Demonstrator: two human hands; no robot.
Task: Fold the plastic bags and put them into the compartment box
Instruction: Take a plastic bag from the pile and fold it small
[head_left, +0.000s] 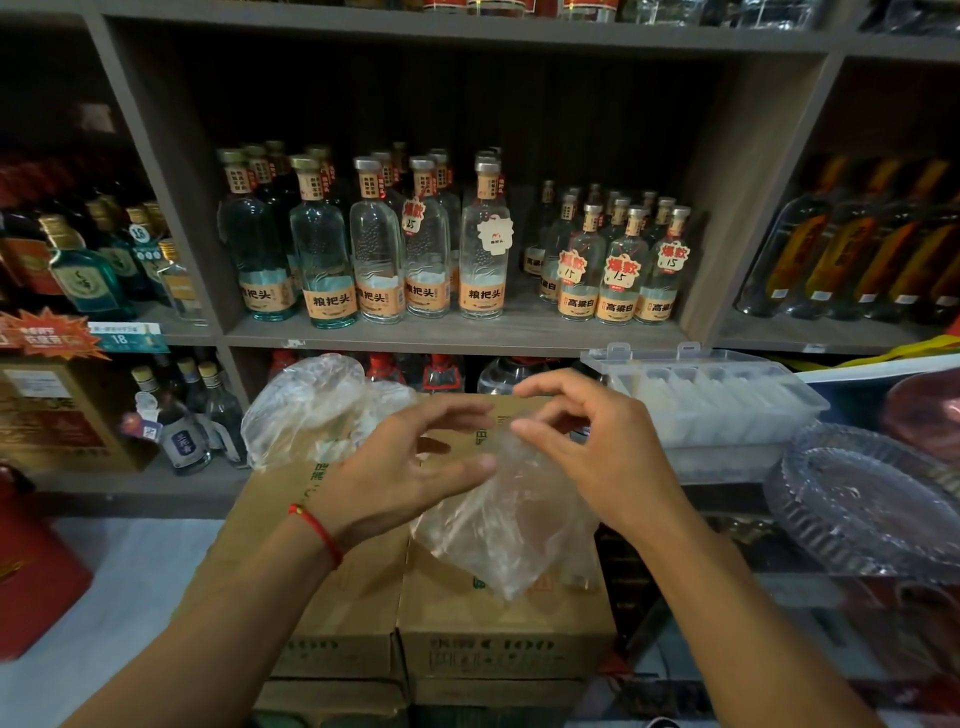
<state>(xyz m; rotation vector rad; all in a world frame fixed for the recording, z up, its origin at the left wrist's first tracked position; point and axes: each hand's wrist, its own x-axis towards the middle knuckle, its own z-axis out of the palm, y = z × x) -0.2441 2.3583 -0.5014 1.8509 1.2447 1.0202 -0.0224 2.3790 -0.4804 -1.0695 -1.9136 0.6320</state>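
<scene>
Pinching clear plastic bag (498, 525) between both hands above cardboard boxes (498, 623).

Bare forearms; thin red string bracelet (318, 532) on left wrist.

The compartment box (727, 395) sits open at the top, so a hand can come in from above. Left of the box, a heap of plastic bags (317, 410) fills the cardboard boxes' (467, 613) top. A glass plate (872, 499) sits just below the box.
</scene>
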